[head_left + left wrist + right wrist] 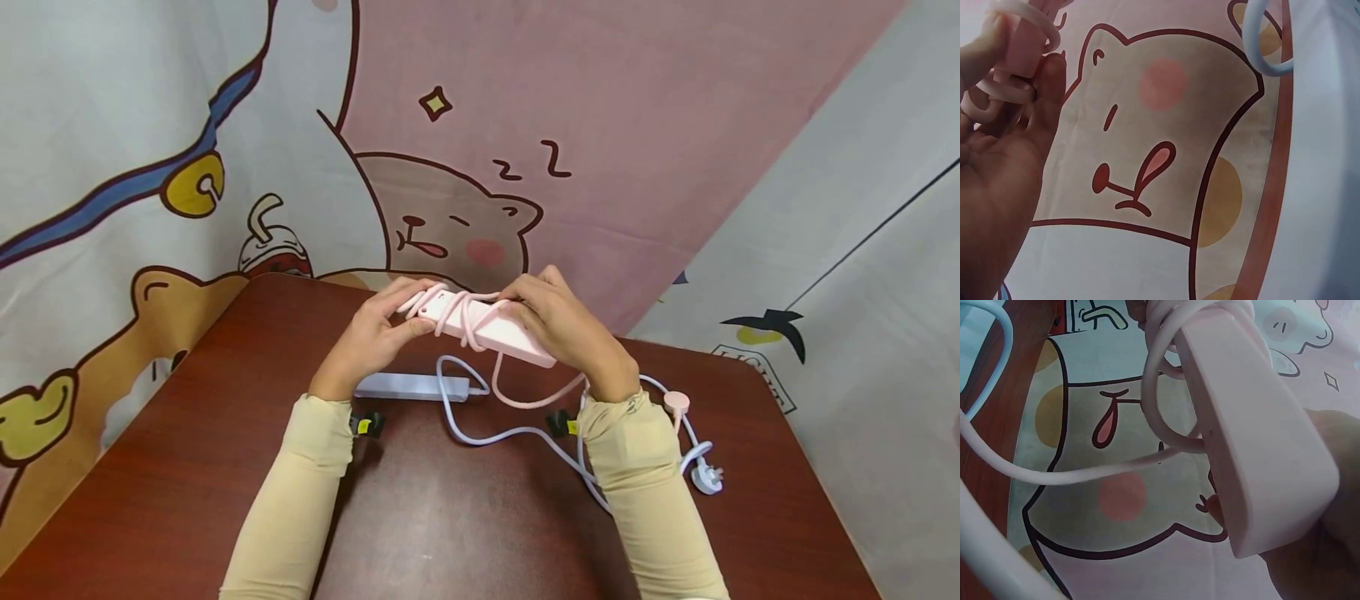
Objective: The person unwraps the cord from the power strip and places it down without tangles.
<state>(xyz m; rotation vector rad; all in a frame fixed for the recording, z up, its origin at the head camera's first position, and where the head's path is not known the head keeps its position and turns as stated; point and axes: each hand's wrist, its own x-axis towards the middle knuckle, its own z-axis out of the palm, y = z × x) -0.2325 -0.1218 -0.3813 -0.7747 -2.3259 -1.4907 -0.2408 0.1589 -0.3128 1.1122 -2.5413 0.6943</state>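
A pink power strip [495,329] is held up over the far part of the table, its pink cord [467,321] looped several times round it. My left hand [378,329] grips its left end, fingers behind and thumb in front, along with some of the cord loops. At the other end my right hand [551,317] holds the strip from above. In the right wrist view the strip's smooth side [1260,437] faces the camera and hides most of that hand. The loose cord hangs below and runs right to a pink plug [676,403].
A pale blue-white power strip [411,386] lies on the brown table [420,517] below my hands. Its cord [517,432] curves right, under my right forearm, towards a white plug [707,477]. Behind the table hangs a cartoon-printed cloth [615,125].
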